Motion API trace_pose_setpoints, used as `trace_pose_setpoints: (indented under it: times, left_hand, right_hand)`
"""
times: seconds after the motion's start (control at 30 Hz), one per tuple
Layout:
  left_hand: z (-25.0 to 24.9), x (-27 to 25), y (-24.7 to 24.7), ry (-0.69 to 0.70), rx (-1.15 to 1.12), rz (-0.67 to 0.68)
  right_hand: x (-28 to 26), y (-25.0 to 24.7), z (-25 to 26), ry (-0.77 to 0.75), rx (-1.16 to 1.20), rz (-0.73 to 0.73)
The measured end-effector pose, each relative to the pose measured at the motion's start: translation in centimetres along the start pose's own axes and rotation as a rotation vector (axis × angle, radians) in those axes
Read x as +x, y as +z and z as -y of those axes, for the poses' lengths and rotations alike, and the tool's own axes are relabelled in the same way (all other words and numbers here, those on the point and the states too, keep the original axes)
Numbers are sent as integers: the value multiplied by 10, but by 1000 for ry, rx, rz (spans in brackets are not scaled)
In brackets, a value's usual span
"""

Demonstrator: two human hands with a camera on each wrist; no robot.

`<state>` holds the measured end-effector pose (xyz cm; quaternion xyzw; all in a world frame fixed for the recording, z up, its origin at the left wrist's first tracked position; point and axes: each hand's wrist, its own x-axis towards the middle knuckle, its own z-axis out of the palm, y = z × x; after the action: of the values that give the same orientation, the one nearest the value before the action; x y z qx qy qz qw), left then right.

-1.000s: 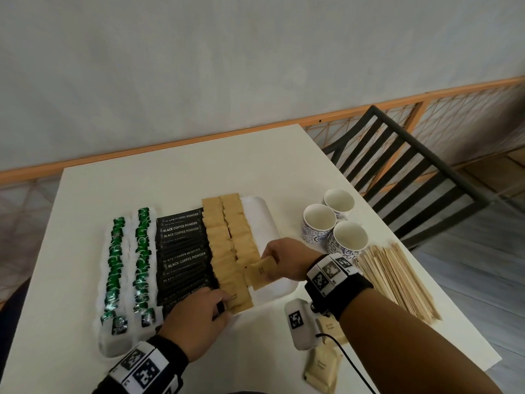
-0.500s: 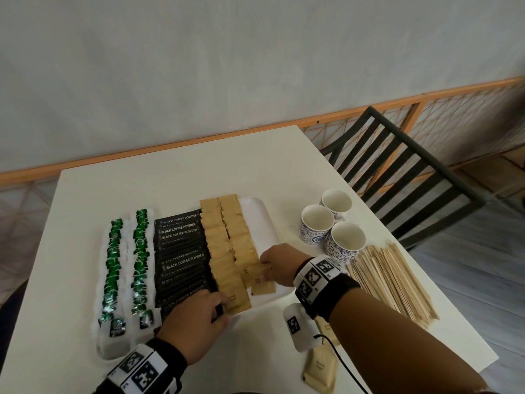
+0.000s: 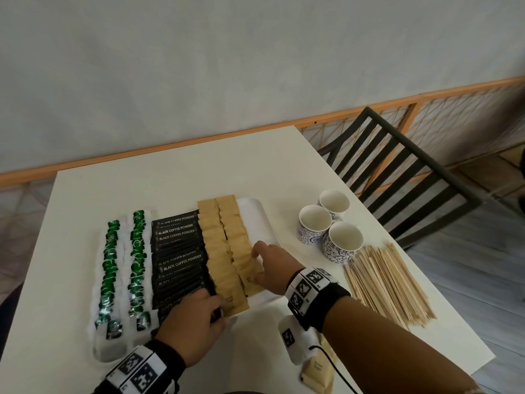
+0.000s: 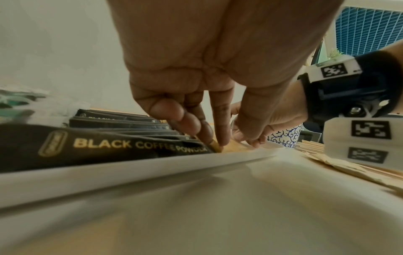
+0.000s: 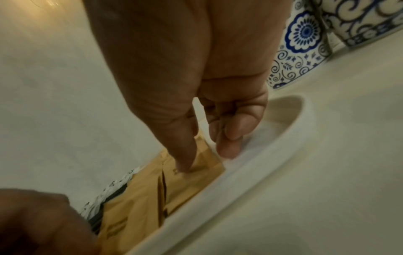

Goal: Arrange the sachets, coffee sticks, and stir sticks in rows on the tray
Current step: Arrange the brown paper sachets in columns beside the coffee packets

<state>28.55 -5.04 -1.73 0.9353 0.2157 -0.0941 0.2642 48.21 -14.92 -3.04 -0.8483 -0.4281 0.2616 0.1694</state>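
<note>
One tray [image 3: 255, 217], white table [image 3: 170, 177], grey wall [image 3: 227, 66]

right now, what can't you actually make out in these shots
- Near end of the black coffee sticks: head view, under the left hand.
- Loose sachets: head view, partly behind the right forearm, cut by the bottom edge.
- Whether fingers of the right hand pinch or only press the brown sachet: right wrist view, blurred.

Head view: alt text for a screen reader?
The right hand presses a brown sachet into the rightmost row on the tray; the left hand rests on the rows' near ends. Stir sticks and three cups sit right of it.
</note>
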Motion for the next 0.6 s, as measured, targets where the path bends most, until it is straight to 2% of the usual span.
trace_pose_setpoints:
  times: [0.2,0.27,0.33,0.5,0.6]
  left_hand:
    - [0,-1,-3,5,-27,-8]
    - [-2,-1,-3,3,-19,4]
    - [-6,-1,-2,14,-14,21]
    - [-11,1,1,46,-28,58]
    - [-14,2,3,69,-41,60]
  right_hand:
    - [-48,-41,-19,-40,-3,-27]
    - [-71,-58,-30,-30,-69,21]
    - [-95,-64,-33,-5,-152,128]
    - [-148,-28,-34,-22,-301,357]
    - [-160,-8,-36,-36,-327,302]
